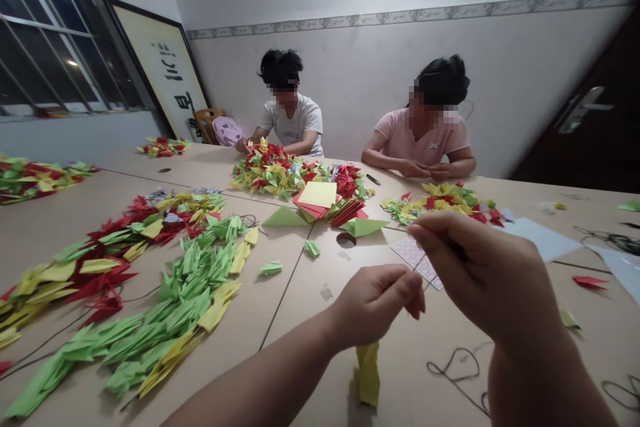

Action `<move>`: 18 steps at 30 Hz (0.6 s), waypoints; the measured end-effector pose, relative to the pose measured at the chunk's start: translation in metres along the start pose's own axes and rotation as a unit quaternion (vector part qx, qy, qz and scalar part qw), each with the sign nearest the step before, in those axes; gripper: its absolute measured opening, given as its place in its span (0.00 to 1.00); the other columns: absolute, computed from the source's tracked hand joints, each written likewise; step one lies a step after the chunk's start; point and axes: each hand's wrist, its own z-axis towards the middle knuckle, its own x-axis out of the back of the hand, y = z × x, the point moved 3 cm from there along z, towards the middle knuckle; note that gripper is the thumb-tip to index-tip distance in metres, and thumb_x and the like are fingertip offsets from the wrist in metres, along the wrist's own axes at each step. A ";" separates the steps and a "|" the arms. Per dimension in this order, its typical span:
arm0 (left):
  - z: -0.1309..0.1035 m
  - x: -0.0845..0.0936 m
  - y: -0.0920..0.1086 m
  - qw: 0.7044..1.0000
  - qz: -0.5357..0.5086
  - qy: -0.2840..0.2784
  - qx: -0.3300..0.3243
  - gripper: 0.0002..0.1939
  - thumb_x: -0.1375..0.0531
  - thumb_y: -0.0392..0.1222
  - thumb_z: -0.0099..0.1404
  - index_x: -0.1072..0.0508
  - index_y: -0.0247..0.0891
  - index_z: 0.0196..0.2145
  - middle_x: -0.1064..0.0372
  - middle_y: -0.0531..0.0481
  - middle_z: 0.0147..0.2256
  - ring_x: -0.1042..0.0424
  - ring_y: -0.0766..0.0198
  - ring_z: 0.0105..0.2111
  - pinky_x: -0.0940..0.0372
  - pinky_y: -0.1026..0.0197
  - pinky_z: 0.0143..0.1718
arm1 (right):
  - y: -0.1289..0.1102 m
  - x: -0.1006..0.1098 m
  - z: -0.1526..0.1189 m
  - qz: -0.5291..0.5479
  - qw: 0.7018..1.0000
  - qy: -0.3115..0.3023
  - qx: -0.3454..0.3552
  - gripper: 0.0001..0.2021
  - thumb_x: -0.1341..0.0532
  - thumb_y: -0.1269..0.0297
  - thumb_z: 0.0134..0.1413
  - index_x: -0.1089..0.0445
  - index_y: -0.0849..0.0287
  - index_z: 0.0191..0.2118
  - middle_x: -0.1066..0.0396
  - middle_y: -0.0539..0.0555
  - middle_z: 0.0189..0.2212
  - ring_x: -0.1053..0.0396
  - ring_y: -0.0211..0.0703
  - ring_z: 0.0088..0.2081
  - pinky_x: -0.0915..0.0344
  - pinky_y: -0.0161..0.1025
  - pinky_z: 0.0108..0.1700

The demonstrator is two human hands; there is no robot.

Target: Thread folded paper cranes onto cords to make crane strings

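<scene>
My left hand (373, 307) is closed in a pinch over the near middle of the table. My right hand (485, 273) pinches too, higher and further right. A thin dark string seems to run between the two sets of fingertips; its ends are hidden. Just under my left hand is a yellow folded paper piece (369, 377), its top covered by the hand; whether it hangs or stands I cannot tell. Beyond my hands lies a patterned sheet (417, 260), partly covered. Loose dark cord (455, 373) curls on the table below my right hand.
Long strands of green folded paper (180, 307) and red and yellow ones (105, 260) cover the left side. Square paper sheets (320, 195) are stacked mid-table, near a round hole (346, 240). Two people (295, 113) sit opposite behind colourful paper heaps (275, 170).
</scene>
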 end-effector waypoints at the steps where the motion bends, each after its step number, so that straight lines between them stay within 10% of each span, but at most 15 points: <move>1: 0.000 0.000 0.002 1.000 0.007 -0.018 0.005 0.21 0.53 0.50 0.64 0.33 0.34 0.22 0.38 0.51 0.22 0.37 0.68 0.26 0.41 0.66 0.32 | 0.002 0.000 0.000 0.005 1.000 0.009 -0.005 0.05 0.45 0.66 0.52 0.36 0.58 0.28 0.38 0.44 0.16 0.42 0.28 0.17 0.46 0.27 0.21; 7: -0.001 0.001 0.013 0.989 -0.104 -0.095 0.052 0.16 0.47 0.46 0.61 0.26 0.34 0.25 0.33 0.48 0.26 0.35 0.66 0.29 0.41 0.65 0.34 | 0.026 -0.012 -0.002 0.055 0.991 -0.053 -0.106 0.08 0.47 0.61 0.54 0.35 0.58 0.32 0.33 0.49 0.25 0.37 0.34 0.26 0.41 0.30 0.26; 13: 0.005 0.021 0.014 0.925 -0.316 0.183 0.109 0.13 0.46 0.43 0.60 0.25 0.32 0.28 0.34 0.49 0.24 0.36 0.69 0.26 0.41 0.67 0.31 | 0.028 0.007 -0.005 0.082 0.978 -0.005 -0.192 0.13 0.48 0.53 0.53 0.36 0.58 0.30 0.33 0.53 0.31 0.35 0.40 0.34 0.38 0.38 0.35; 18: 0.004 0.039 0.020 0.861 -0.393 0.303 0.112 0.10 0.45 0.41 0.59 0.26 0.33 0.29 0.34 0.52 0.24 0.36 0.70 0.24 0.41 0.66 0.31 | 0.014 -0.006 -0.020 0.189 0.923 -0.216 -0.255 0.17 0.46 0.50 0.49 0.37 0.55 0.40 0.33 0.54 0.36 0.34 0.43 0.37 0.35 0.35 0.30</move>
